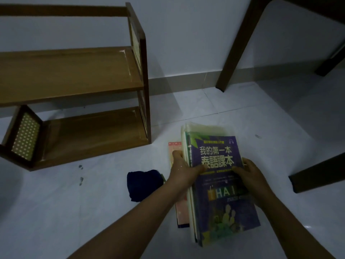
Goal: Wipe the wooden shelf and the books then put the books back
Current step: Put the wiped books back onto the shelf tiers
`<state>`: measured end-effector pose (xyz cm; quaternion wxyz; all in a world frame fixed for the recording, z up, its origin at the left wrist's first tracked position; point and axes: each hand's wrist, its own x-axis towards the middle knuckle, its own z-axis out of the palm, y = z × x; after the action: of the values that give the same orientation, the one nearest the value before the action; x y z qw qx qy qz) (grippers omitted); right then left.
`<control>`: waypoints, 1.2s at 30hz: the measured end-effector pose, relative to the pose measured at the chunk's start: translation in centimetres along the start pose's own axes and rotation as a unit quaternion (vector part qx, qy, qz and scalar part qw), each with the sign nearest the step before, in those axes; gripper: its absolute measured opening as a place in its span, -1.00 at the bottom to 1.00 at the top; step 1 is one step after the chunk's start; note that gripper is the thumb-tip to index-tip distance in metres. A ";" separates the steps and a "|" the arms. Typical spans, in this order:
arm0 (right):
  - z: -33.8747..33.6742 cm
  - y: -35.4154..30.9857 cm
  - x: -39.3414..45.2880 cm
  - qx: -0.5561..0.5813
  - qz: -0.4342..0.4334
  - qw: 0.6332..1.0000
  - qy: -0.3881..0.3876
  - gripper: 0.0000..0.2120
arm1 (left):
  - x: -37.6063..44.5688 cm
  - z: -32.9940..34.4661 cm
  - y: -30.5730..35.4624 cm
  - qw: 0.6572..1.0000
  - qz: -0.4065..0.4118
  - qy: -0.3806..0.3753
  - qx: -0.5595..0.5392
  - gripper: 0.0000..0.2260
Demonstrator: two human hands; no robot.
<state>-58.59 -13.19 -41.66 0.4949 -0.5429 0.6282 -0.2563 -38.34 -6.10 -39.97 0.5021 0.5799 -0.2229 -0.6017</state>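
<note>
Both hands grip a stack of books [220, 184] on the floor [74, 212], right of the empty shelf [74, 75]: left hand [183, 170] at its left edge, right hand [250, 173] at its right. The purple top cover reads "我的第一本 泰語課本" and "HAI". A dark cloth [143, 182] lies just left.

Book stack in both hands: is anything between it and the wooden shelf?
Nothing visible blocks the way. The book stack sits right of the wooden shelf, whose boards look bare; the dark blue cloth lies nearer the camera, off that path.
</note>
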 end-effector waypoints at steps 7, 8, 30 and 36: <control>-4.6 -4.4 -2.1 0.223 -0.019 0.955 -0.195 -0.61 | -4.2 -1.6 5.9 0.990 0.074 -0.116 -0.030 -0.48; -4.3 -5.3 -2.6 0.222 -0.036 0.953 -0.202 -0.68 | -4.9 -2.1 7.2 0.987 0.100 -0.129 -0.002 -0.48; 23.3 -13.1 -12.8 -0.016 -0.256 0.931 -0.258 -0.62 | -18.9 -29.9 7.3 0.908 0.318 0.101 0.254 -0.55; 25.0 -10.8 -12.9 -0.057 -0.245 0.936 -0.248 -0.64 | -18.3 -32.6 4.1 0.925 0.280 0.100 0.238 -0.47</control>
<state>-32.45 1.30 -37.42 0.5252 -0.7532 0.3471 -0.1908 -10.09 18.30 -35.25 0.5171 0.6535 -0.4614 -0.3045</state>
